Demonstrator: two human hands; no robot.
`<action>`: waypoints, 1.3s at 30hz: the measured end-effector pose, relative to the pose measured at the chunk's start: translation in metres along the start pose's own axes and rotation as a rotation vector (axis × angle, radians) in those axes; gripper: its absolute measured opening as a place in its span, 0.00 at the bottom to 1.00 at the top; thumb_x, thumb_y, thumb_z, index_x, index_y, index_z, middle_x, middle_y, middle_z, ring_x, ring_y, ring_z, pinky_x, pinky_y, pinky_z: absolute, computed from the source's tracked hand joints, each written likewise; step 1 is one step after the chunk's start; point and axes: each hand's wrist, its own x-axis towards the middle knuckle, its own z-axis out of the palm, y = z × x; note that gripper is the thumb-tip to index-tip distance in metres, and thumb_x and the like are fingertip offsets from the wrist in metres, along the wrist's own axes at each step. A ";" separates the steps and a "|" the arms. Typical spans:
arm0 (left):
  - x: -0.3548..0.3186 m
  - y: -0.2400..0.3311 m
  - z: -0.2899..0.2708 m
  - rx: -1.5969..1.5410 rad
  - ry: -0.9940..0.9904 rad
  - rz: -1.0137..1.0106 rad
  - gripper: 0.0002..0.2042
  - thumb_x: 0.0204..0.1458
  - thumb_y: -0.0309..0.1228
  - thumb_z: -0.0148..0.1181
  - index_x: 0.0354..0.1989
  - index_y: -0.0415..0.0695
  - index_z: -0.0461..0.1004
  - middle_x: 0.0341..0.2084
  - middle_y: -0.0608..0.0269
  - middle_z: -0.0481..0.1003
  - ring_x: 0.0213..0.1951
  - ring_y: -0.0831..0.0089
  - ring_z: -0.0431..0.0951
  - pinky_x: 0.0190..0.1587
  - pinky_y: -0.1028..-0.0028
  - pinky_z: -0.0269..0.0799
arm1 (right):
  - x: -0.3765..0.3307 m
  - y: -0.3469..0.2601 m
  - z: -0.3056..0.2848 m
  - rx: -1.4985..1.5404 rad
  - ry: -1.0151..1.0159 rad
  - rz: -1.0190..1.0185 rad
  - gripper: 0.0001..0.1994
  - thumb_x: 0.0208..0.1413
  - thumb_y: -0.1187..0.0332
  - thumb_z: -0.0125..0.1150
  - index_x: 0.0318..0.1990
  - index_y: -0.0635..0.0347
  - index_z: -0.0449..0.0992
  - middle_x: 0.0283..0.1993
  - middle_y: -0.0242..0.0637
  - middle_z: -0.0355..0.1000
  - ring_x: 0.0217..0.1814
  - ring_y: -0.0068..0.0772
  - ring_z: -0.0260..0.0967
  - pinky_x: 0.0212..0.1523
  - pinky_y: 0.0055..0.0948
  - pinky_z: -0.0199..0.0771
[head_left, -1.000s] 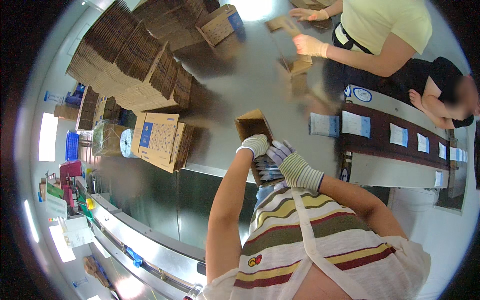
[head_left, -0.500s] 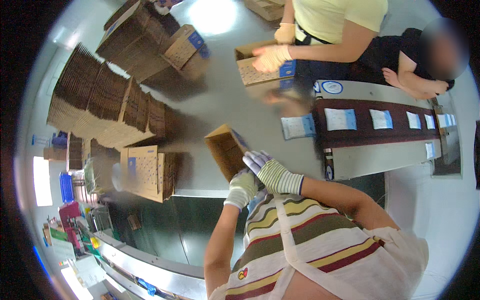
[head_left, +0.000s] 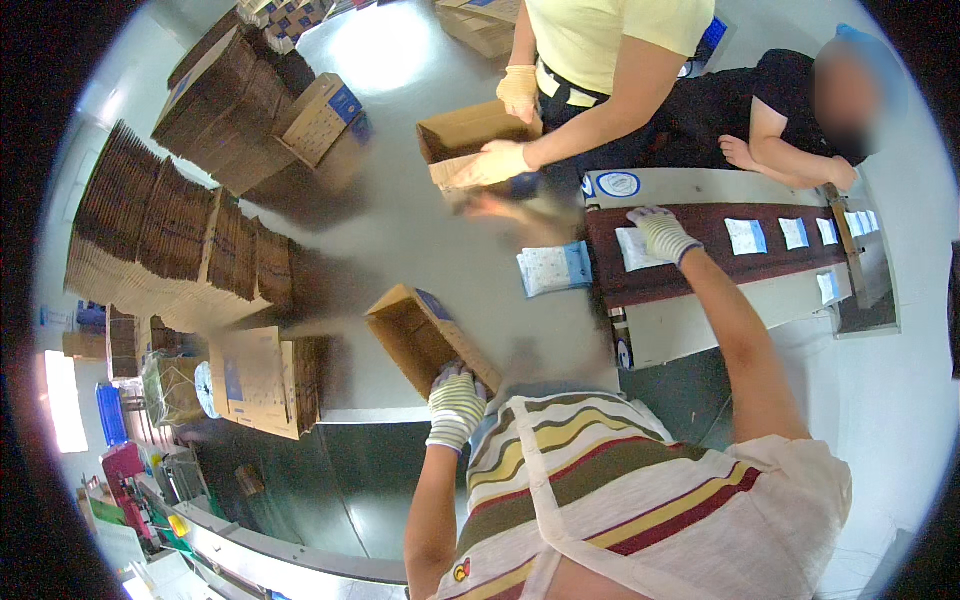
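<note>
Rightward, on the belt: right hand (head_left: pixel 665 237) directly over a white sachet (head_left: pixel 632 252), left hand (head_left: pixel 455 405) back at the carton (head_left: pixel 415 345)

Has the sachet flat on a maroon conveyor belt (head_left: pixel 628 290), right beneath the right hand and partly out past it to the left. Keeps to palm-down there, fingers laid toward the far edge; cannot tell whether gripping or merely touching. Is well apart from the left hand, up and to the right of it, so plainly nearer the right. Seems to run its long axis left to right, along the belt, judging by the next sachet (head_left: pixel 745 237) just to the right.

Has the left hand at the near end of the carton, fingers bent inside the opening; cannot tell whether pinching the wall. Sits open-topped on the grey desk (head_left: pixel 400 250), plain brown corrugated inside, long axis slanting from far left to near right. Shows another sachet (head_left: pixel 555 270) on the desk, between carton and belt.

Looks soft, slightly puffy and rectangular, white with faint print on the visible part; hides the other end under the glove. Bears a light-blue right end on the neighbouring sachets.
</note>
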 end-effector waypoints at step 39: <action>0.007 0.008 -0.006 -0.127 -0.041 -0.038 0.20 0.47 0.38 0.51 0.47 0.39 0.69 0.46 0.41 0.69 0.46 0.49 0.70 0.49 0.60 0.66 | -0.024 -0.356 -0.042 0.488 0.046 -0.705 0.31 0.41 0.54 0.63 0.55 0.53 0.65 0.60 0.38 0.61 0.65 0.40 0.52 0.69 0.39 0.40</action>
